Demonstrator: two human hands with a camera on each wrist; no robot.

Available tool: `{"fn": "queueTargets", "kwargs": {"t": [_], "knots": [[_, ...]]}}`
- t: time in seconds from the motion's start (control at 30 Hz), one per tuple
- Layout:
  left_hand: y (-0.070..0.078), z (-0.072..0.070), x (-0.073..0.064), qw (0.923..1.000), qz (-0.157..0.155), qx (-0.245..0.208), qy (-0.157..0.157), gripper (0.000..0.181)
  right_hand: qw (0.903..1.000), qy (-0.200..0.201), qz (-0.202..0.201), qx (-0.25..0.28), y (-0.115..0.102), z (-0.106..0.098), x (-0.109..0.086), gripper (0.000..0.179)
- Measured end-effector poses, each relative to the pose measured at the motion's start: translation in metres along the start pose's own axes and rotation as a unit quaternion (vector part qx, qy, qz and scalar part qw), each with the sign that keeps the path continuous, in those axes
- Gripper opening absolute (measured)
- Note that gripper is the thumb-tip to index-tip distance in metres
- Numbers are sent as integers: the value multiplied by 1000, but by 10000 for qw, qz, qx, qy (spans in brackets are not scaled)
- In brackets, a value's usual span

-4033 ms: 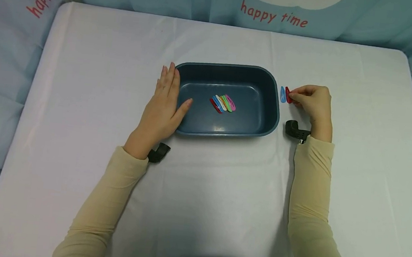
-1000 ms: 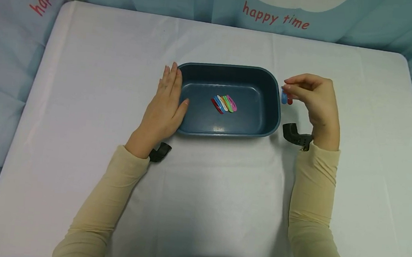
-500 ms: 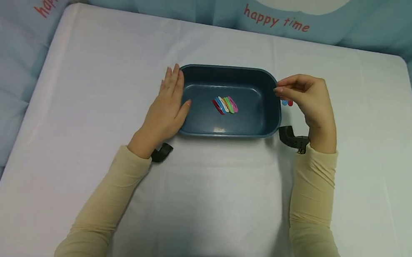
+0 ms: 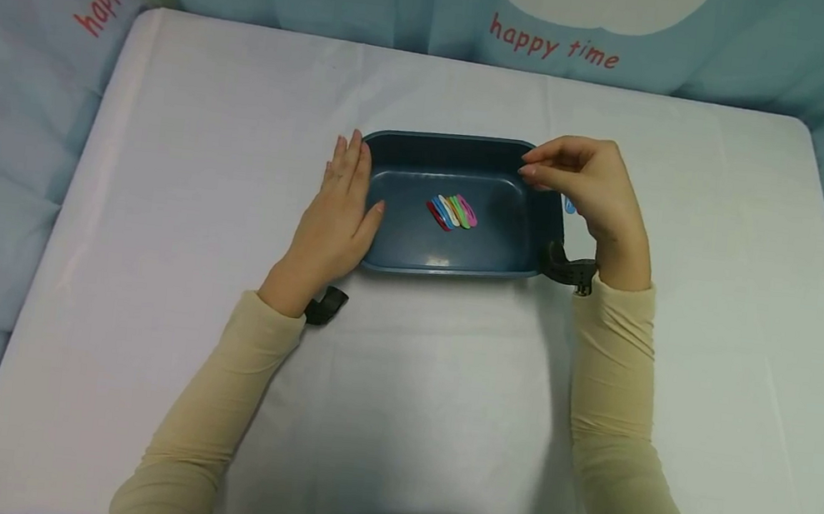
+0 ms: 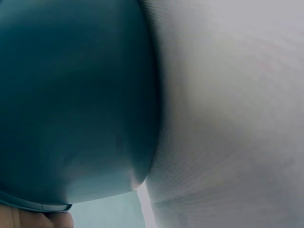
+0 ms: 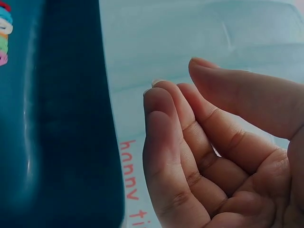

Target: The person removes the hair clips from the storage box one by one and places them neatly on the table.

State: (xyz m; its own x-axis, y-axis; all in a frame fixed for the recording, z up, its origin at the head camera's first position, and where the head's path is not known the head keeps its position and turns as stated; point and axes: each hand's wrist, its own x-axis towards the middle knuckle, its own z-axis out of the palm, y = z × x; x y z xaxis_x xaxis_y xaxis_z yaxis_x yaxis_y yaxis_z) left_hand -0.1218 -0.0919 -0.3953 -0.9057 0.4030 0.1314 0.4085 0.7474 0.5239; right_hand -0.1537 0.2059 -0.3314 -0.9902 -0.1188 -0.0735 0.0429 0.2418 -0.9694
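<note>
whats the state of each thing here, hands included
bin: upright, uncovered
clips in bin: lying side by side
blue clip: outside the bin, partly hidden
left hand: touching the bin, fingers straight
right hand: raised, holding nothing visible
tablecloth: spread, lightly creased

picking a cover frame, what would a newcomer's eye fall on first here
Probably the slim multicoloured hair clips lying side by side inside the dark blue rectangular plastic-looking basin. Next come the bare left hand against the basin's left end and the bare right hand above its right end.
</note>
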Motion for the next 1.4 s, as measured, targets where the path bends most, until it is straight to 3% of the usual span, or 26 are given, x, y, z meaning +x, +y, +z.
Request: {"fn": "queueTargets", "kwargs": {"t": [0.27,0.6,0.77,1.0,1.4], "knots": [[0,-1,0,10000,-6,-18,-21,64,9992,-178,231,-287,-2,11,11,23],[1,-1,1,10000,-33,-20,-77,64,9971,-576,191,-465,5,25,27,18],[0,-1,1,9999,-46,-30,-94,64,9931,-882,261,-724,13,30,33,17],[0,0,1,9999,-67,-32,-119,64,9877,-1387,311,-645,21,32,36,16],[0,-1,2,9999,-62,-38,-137,64,9749,-1771,723,-1140,30,35,42,12]]}}
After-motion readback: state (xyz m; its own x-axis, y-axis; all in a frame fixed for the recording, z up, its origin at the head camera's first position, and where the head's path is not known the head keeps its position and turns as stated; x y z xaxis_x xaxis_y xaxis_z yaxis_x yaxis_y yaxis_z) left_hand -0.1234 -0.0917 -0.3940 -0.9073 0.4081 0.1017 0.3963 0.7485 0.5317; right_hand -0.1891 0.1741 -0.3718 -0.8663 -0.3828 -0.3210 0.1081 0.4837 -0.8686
